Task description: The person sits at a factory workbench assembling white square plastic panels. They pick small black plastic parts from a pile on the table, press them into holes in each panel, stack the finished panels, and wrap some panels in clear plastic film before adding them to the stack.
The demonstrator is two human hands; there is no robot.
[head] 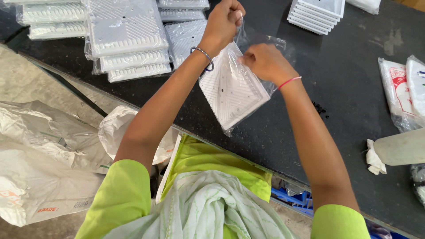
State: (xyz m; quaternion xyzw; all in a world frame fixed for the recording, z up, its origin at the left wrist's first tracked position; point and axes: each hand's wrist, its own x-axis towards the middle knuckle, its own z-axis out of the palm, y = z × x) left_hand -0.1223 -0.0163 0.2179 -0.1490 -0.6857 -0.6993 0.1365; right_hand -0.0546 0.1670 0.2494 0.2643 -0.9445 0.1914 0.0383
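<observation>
**White tray going into a clear bag above the dark worktop**

The left hand [223, 22] is raised over the dark worktop [345, 88], its fingers pinched together on the upper edge of a clear plastic bag [261, 44]. The right hand [265, 62] sits just beside it, lower and to the right, its fingers closed on the bag's mouth at the top edge of the white square tray [232, 93]. The tray hangs tilted, one corner pointing down, mostly inside the bag and held above the worktop's near edge. Beyond the left hand lie stacks of bagged white trays [126, 40]. Past the right hand, at the worktop's far side, stands a stack of unbagged trays [316, 13]. Well to the right of the tray lie printed white packets [400, 93].
</observation>
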